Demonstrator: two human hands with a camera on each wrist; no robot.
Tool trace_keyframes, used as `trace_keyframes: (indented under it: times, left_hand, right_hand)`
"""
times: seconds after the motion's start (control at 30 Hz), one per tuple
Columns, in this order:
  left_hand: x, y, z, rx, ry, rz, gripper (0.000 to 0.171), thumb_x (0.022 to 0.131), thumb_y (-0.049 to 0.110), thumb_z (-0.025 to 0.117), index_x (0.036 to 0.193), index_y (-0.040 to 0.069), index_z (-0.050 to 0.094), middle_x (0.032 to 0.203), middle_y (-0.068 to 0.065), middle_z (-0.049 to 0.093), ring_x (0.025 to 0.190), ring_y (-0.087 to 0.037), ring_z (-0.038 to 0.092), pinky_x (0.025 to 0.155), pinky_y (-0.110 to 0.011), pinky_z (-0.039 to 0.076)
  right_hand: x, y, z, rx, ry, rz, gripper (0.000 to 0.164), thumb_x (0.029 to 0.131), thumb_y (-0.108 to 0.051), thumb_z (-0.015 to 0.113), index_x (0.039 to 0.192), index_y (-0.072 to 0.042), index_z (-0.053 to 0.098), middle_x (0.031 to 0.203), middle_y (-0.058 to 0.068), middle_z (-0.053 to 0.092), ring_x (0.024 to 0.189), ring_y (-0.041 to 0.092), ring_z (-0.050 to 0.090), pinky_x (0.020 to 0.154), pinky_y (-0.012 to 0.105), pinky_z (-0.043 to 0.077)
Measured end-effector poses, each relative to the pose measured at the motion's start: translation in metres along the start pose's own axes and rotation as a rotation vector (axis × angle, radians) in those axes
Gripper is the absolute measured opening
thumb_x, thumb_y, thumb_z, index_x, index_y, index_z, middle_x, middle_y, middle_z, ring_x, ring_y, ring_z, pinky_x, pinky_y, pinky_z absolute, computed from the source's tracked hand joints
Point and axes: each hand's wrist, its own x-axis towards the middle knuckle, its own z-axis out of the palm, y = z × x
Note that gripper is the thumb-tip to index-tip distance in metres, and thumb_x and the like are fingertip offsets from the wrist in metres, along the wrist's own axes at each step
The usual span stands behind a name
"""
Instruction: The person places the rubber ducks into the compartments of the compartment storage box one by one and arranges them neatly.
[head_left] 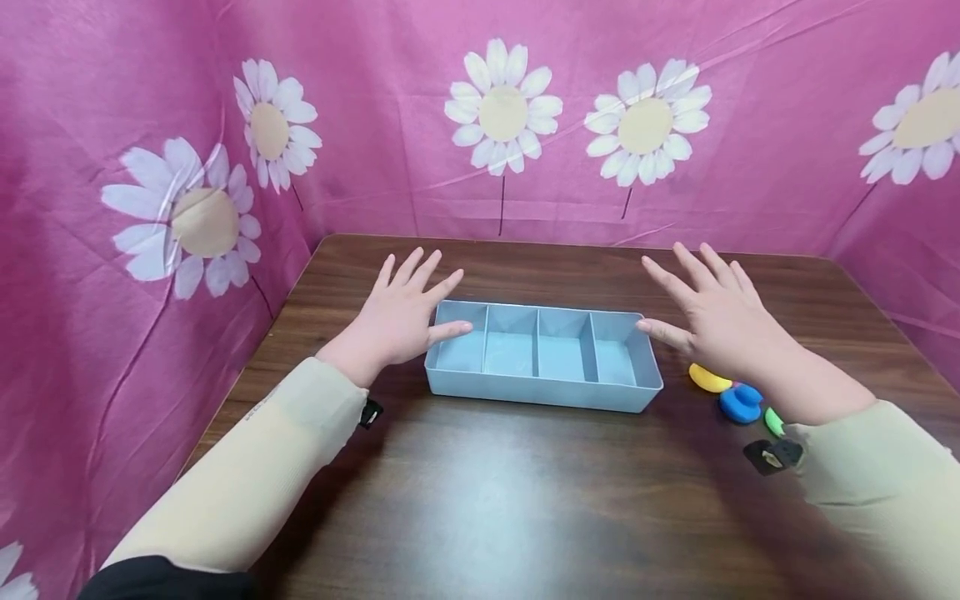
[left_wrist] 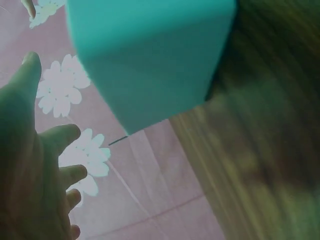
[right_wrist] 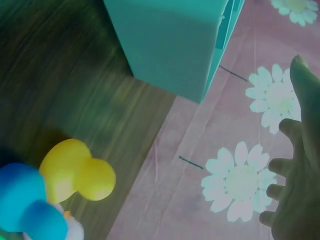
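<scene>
A light blue tray (head_left: 545,392) with several compartments in a row sits on the table, and no objects show inside it. My left hand (head_left: 401,312) hovers at the tray's left end, fingers spread, its thumb overlapping the first compartment in the head view. Over by the right end, my right hand (head_left: 716,321) is spread too, thumb tip close to the tray's corner. Both hands hold nothing. Beneath the right hand and wrist lie small rounded toys: a yellow one (right_wrist: 70,170), a blue one (head_left: 741,404) and a green one (head_left: 773,422), partly covered by the forearm.
The brown wooden table (head_left: 480,500) reaches back to a pink cloth (head_left: 375,108) printed with white daisies, which hangs behind it and along both sides. In the right wrist view, a white toy (right_wrist: 75,230) with an orange spot shows beside the blue one.
</scene>
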Motion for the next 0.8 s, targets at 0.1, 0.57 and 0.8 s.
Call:
trace_keyframes:
  times: [0.1,0.57,0.8]
  left_hand:
    - [-0.003,-0.003,0.004,-0.027,-0.006,-0.01,0.084,0.091,0.078,0.034,0.158,0.028,0.027,0.164,-0.011,0.013,0.149,-0.032,0.0,0.115,-0.054,-0.006]
    - [-0.02,-0.008,0.021,-0.124,-0.048,-0.007,0.086,0.091,0.077,0.039,0.158,0.025,0.027,0.163,-0.015,0.013,0.149,-0.035,0.001,0.115,-0.055,-0.007]
    - [-0.025,-0.01,0.028,-0.206,-0.085,-0.03,0.088,0.089,0.079,0.037,0.159,0.029,0.022,0.164,-0.013,0.009,0.149,-0.031,-0.003,0.115,-0.054,-0.009]
  right_hand:
    - [-0.006,0.006,0.001,0.044,-0.001,0.017,0.083,0.091,-0.047,0.068,0.158,-0.018,0.028,0.157,0.028,0.018,0.144,0.051,0.004,0.11,0.068,-0.001]
    - [-0.048,0.041,0.009,0.163,-0.011,0.138,0.074,0.09,-0.032,0.074,0.15,-0.005,0.04,0.153,0.035,0.022,0.144,0.051,0.003,0.11,0.067,0.001]
    - [-0.079,0.057,0.012,0.291,0.027,0.201,0.069,0.092,-0.023,0.072,0.148,0.001,0.04,0.151,0.039,0.021,0.142,0.055,0.002,0.109,0.069,-0.002]
